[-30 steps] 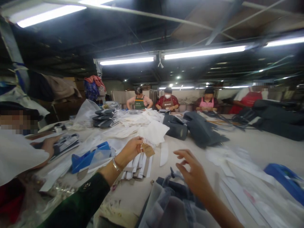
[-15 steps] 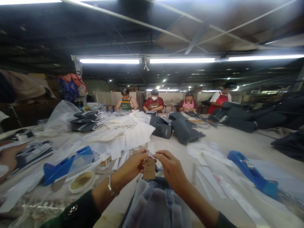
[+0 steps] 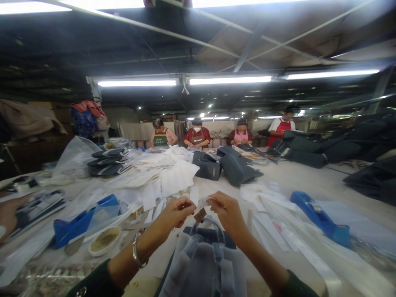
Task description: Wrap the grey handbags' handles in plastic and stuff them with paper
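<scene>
Above a dark handbag (image 3: 227,240) my right hand (image 3: 228,212) pinches a small translucent whitish piece (image 3: 204,201). A brown paper hang tag (image 3: 200,214) dangles tilted just below that piece, between my two hands. My left hand (image 3: 173,212) is closed in a pinch to the left of the tag; whatever lies between its fingertips is too small to make out. The handbag stands upright close to me, its handles (image 3: 213,225) raised, with pale translucent wrapping (image 3: 202,268) over its near side.
Blue tape dispensers (image 3: 85,218) (image 3: 321,218) lie left and right. White sheets (image 3: 177,175) pile up ahead, beside dark bags (image 3: 207,165). A tape roll (image 3: 105,241) sits by my left forearm; white strips (image 3: 272,231) lie right. Several people (image 3: 197,134) work across the table (image 3: 287,177).
My hands have moved apart, the left one leftward and away from the tag. The tag has turned from facing me to a tilted position. The camera view has shifted slightly right.
</scene>
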{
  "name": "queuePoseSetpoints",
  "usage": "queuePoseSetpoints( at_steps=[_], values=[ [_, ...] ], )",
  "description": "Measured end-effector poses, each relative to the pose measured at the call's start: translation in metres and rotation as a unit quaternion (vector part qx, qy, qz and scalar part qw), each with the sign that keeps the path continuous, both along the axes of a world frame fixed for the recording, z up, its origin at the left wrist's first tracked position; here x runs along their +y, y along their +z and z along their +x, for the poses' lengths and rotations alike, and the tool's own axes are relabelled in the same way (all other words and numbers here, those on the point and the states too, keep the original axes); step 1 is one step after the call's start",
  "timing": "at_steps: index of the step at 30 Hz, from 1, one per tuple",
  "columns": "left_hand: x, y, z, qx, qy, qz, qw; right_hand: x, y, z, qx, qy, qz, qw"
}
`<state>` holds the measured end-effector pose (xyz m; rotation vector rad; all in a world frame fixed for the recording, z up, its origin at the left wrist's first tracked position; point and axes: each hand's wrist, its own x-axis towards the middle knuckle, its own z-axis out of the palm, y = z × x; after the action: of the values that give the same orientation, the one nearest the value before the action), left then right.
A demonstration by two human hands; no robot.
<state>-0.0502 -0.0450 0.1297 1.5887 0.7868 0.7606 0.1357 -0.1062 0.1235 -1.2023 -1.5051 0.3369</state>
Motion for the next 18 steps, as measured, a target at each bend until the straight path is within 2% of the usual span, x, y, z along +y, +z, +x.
queuePoseSetpoints(
  at_steps=[3, 9, 12, 18],
  values=[
    [0.0, 0.002, -0.002, 0.033, 0.025, 0.038, 0.998, 0.001, -0.003, 0.004, 0.042, 0.014, 0.015, 0.999],
    [0.003, 0.002, -0.004, 0.037, 0.047, 0.049, 0.997, -0.003, -0.005, 0.009, 0.046, 0.028, 0.062, 0.997],
    [0.005, 0.0, -0.006, 0.03, 0.037, 0.044, 0.998, -0.003, -0.008, 0.011, 0.055, 0.027, 0.065, 0.996],
    [0.001, -0.001, -0.009, -0.061, -0.008, 0.005, 0.998, -0.001, -0.014, 0.011, 0.094, 0.024, 0.015, 0.995]
  ],
)
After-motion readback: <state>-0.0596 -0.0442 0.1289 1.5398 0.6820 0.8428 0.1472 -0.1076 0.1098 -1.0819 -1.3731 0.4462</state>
